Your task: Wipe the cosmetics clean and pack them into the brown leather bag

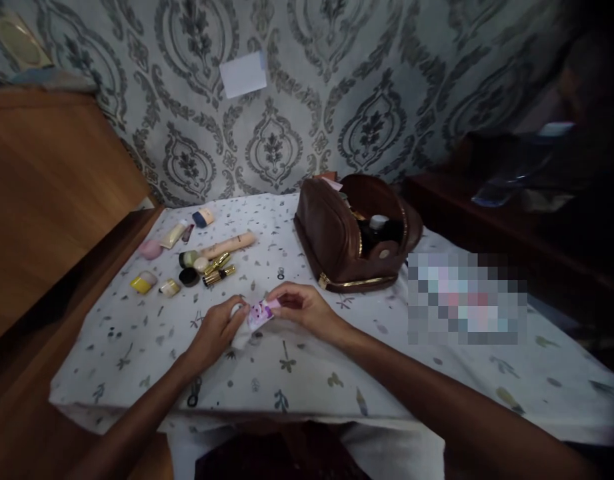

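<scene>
A small pink-and-purple printed item (260, 316), like a little box or packet, is held between my two hands above the table's front part. My left hand (217, 335) pinches its left end, along with a crumpled white piece (241, 337) that looks like tissue or a wipe. The fingers of my right hand (307, 310) are closed on the item's right end. Beyond my left hand lie two gold tubes (218, 275), a dark round lid or jar (189, 277), a small yellow-labelled container (169, 287) and a long peach tube (231, 245).
An unzipped brown leather bag (331, 233) with a white-capped bottle (379, 223) inside stands at the back right. Further left are a yellow container (143, 283), a pink round item (150, 249) and a navy-and-peach container (203, 217). A blurred-out patch covers something at right.
</scene>
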### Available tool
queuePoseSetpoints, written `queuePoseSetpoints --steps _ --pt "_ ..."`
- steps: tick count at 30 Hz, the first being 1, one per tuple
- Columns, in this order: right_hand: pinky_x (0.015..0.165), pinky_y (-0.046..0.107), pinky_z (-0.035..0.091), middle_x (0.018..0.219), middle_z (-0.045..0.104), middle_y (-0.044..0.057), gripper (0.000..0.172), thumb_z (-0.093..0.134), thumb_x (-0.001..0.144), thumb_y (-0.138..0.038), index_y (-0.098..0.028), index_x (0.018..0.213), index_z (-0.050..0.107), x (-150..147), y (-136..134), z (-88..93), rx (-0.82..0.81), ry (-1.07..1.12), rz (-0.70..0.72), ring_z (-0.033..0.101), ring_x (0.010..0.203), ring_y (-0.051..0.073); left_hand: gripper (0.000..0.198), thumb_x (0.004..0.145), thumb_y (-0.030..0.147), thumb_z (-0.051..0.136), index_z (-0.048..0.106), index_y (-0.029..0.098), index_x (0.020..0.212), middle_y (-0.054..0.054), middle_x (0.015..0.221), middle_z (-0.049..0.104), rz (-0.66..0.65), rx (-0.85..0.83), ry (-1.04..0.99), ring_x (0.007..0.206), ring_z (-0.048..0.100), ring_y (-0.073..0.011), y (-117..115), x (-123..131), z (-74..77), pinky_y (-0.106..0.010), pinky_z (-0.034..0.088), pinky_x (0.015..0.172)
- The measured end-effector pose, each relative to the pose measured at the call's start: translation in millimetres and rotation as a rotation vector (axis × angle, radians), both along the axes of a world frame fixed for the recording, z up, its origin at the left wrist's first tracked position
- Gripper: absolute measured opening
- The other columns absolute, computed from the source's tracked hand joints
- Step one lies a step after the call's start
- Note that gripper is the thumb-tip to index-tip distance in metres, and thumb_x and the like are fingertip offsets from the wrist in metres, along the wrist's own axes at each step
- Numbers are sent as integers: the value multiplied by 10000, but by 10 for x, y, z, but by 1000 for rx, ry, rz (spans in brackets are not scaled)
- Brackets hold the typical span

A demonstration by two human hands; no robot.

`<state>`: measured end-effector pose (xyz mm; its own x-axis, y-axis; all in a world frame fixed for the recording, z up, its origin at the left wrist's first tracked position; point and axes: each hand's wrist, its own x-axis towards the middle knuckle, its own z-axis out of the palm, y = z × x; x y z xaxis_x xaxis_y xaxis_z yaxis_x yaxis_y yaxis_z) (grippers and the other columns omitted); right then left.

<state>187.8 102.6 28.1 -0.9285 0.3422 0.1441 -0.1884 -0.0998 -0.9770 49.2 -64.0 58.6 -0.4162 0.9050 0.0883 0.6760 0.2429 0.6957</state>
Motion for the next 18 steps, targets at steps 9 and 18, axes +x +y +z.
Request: queuePoseSetpoints --steps 9,18 --pt "664 277 511 846 665 16 396 771 726 -453 -181 978 633 39 -28 147 -72 -142 -16 613 684 121 329 946 448 412 549 190 795 53 618 488 76 104 -17 588 455 -122 7 -51 -18 -232 353 596" --pt "630 264 448 743 633 -10 355 801 666 -388 -167 879 624 22 -7 91 -2 -209 -18 575 661 119 341 978 417 353 532 210 775 36 585 490 22 -44 252 580 508 -153 153 -105 170 -252 331 584"
